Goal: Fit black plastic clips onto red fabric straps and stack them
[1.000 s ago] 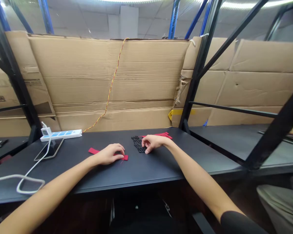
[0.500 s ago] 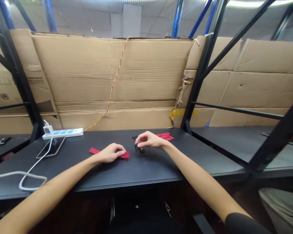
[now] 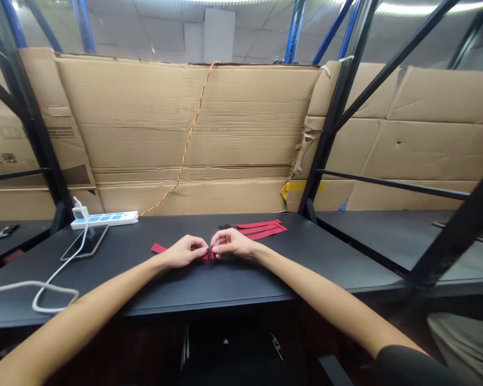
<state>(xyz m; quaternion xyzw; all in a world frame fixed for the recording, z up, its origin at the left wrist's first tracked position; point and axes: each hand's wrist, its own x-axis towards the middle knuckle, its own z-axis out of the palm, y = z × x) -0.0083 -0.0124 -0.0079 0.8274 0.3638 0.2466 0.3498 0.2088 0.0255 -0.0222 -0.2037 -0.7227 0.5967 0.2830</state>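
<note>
Where corrugated cardboard sheets (image 3: 185,123) stand behind black steel rack uprights (image 3: 330,118), a long black table (image 3: 326,252) runs across the view. A red-and-yellow twisted wire (image 3: 189,139) hangs down the cardboard to a white power strip (image 3: 104,219) at the table's back edge. A smartphone (image 3: 86,241) lies just in front of the strip, and a white cable (image 3: 52,292) loops from the strip across the table's left end.

Near the middle of the table, the left hand (image 3: 183,252) and right hand (image 3: 231,243) nearly meet, both narrowly pinched. The left hand grips a red strip (image 3: 159,248) lying flat on the table, while the right fingertips (image 3: 219,249) close on a small black piece (image 3: 209,253) at the strip's end. Behind the right hand lie three red strips (image 3: 261,229), with a few black pieces (image 3: 225,226) at their left end.
</note>
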